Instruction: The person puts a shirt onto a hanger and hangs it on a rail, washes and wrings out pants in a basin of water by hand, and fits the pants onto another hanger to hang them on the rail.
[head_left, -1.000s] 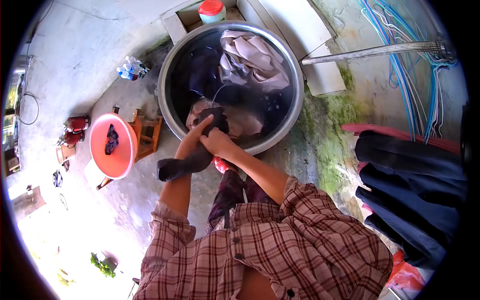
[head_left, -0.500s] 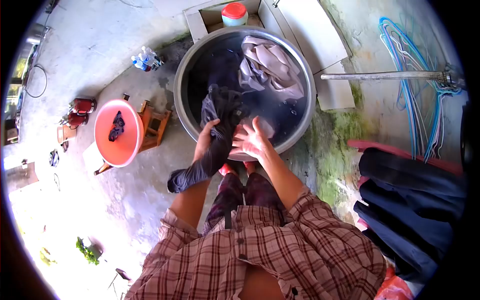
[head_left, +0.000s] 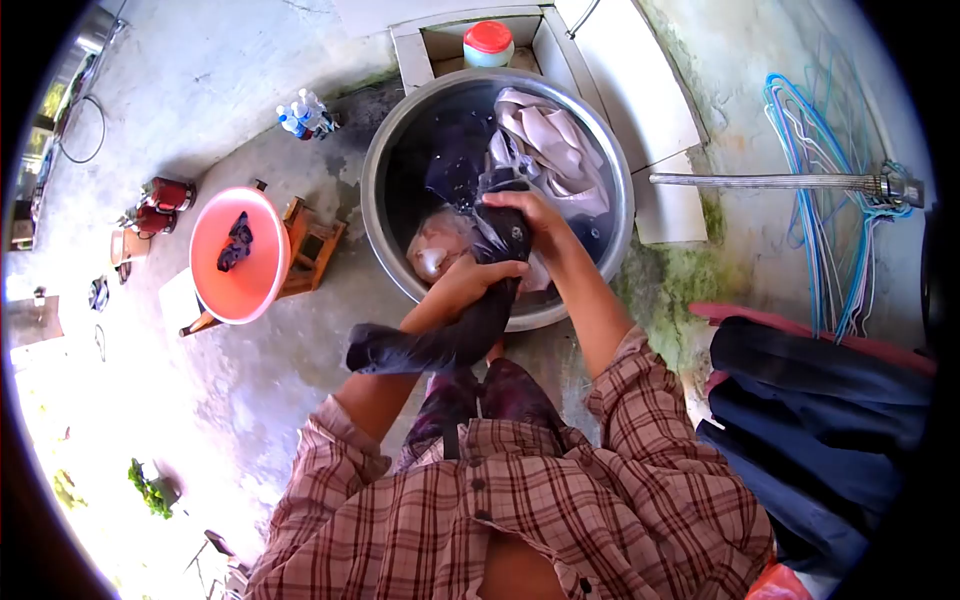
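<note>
A dark wet garment [head_left: 477, 325] is gripped by both hands over the near part of a large metal basin [head_left: 372, 215]. My left hand [head_left: 466, 284] wraps round its middle, and one end hangs over my left forearm. Farther out, my right hand [head_left: 533, 215] closes round the garment's upper section. Dark water fills the basin, with a pale pinkish-grey cloth [head_left: 555, 145] bunched at its far right. Other dark cloth [head_left: 455, 165] lies in the water at the far left. Splashing water shows beside my left hand.
A pink basin [head_left: 203, 245] with a small dark cloth rests on a wooden stool [head_left: 312, 245] at left. A red-lidded jar [head_left: 488, 45] stands behind the metal basin. At right are a metal hose [head_left: 765, 181], hangers [head_left: 825, 220] and dark clothes [head_left: 800, 370].
My right hand, open and palm up before, has closed round the dark garment. My left hand has shifted right with it, and water now splashes in the basin.
</note>
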